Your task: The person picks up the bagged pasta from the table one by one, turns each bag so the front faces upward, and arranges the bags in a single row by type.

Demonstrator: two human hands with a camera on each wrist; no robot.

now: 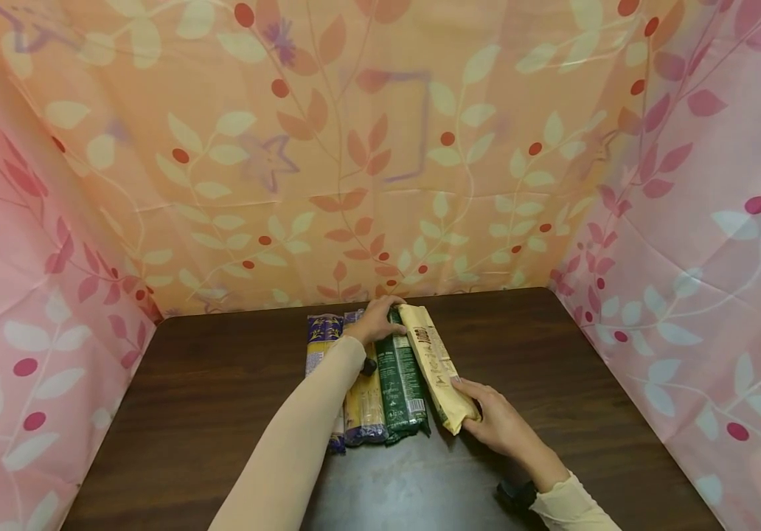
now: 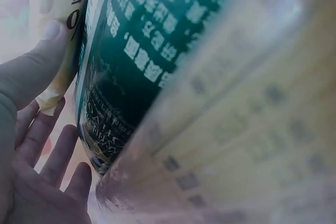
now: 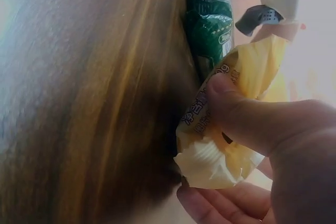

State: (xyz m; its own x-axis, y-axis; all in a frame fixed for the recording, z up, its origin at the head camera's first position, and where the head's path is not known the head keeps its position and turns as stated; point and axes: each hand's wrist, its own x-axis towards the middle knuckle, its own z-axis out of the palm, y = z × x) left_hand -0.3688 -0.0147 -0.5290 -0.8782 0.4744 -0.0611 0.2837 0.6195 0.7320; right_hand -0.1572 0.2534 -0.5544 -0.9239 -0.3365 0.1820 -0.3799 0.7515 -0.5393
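A long cream noodle pack (image 1: 435, 361) with dark print lies slanted at the right end of a row of packs. My right hand (image 1: 501, 422) grips its near end, thumb (image 3: 223, 90) on top and fingers beneath the crimped end. At the far end my left hand (image 1: 377, 318) pinches the same pack, its thumb (image 2: 44, 51) on one face and fingers at the folded tip. Left of it lies a green noodle pack (image 1: 402, 387), then a clear pack of yellow strands (image 1: 362, 409), partly under the left forearm.
A purple-and-yellow pack (image 1: 324, 332) lies leftmost in the row, partly hidden by the left sleeve (image 1: 287, 450). Everything rests on a dark wooden table (image 1: 208, 398). Floral curtains (image 1: 354, 147) hang behind and along both sides.
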